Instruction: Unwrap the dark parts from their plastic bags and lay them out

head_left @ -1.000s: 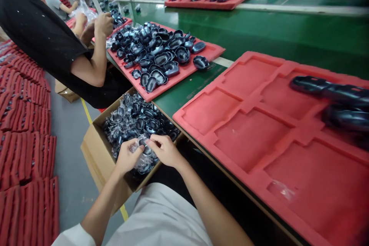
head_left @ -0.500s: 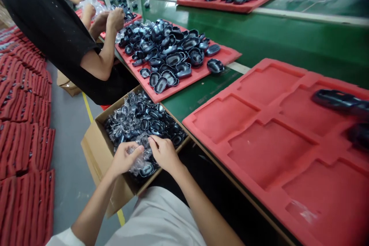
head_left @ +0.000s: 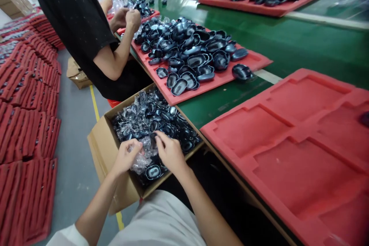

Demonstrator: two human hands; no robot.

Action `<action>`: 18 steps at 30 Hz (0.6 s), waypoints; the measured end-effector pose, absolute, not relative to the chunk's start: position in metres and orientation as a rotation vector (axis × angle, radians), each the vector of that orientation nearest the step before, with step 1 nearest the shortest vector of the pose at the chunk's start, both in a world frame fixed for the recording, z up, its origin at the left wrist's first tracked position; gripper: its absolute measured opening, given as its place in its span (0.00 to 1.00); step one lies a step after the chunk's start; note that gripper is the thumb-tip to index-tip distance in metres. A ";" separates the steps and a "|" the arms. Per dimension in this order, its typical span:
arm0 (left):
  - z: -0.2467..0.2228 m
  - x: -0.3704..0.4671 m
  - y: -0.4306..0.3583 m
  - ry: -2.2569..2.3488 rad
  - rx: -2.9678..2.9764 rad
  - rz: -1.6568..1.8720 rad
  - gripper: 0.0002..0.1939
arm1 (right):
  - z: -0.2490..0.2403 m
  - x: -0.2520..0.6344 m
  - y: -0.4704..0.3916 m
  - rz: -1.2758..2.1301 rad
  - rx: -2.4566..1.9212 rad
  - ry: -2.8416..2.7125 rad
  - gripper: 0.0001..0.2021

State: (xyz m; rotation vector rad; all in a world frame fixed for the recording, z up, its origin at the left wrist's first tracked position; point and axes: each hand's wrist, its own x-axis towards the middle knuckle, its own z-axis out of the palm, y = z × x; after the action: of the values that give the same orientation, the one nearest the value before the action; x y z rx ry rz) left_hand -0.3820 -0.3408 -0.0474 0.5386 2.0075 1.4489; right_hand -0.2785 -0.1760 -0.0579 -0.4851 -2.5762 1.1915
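Observation:
Over a cardboard box (head_left: 99, 148), my left hand (head_left: 127, 156) pinches a crumpled clear plastic bag (head_left: 143, 158). Thumb and fingers of my right hand (head_left: 170, 153) close on a small dark plastic shell (head_left: 153, 140) at the bag's right side. How much of the shell is inside the bag I cannot tell. Below the hands, an oval dark shell with a light rim (head_left: 153, 172) lies in the box. Many more glossy dark shells (head_left: 168, 128), several in clear wrapping, fill the box around them.
A red foam tray (head_left: 261, 59) heaped with dark shells lies on the green table (head_left: 198, 113). A red tray with recesses (head_left: 248, 130) is at the right. One co-worker's hands (head_left: 131, 19) are at the left. Stacked red trays (head_left: 25, 196) line the floor.
The view has swung left, so the table things sit farther right. The dark shell at my right fingers shows more clearly, and my hands are slightly farther apart.

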 end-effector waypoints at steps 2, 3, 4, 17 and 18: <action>-0.049 -0.380 -0.344 2.035 0.493 1.490 0.20 | -0.057 -0.287 -0.171 1.119 -0.637 -2.587 0.18; -0.049 -0.379 -0.346 2.044 0.471 1.510 0.18 | -0.055 -0.294 -0.167 1.073 -0.662 -2.630 0.18; -0.049 -0.377 -0.349 2.042 0.444 1.525 0.17 | -0.053 -0.302 -0.165 1.021 -0.653 -2.679 0.17; -0.024 -0.387 -0.380 2.302 0.519 1.403 0.21 | -0.064 -0.425 -0.235 0.931 -0.117 -2.903 0.11; -0.023 -0.389 -0.381 2.326 0.522 1.393 0.23 | -0.061 -0.418 -0.232 0.941 -0.152 -2.877 0.10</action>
State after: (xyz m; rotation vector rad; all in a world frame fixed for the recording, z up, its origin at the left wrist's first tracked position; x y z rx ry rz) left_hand -0.3890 -0.3815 -0.0229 0.5215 2.3257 1.3934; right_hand -0.4179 -0.2317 -0.0614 -0.1515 -2.8769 0.9406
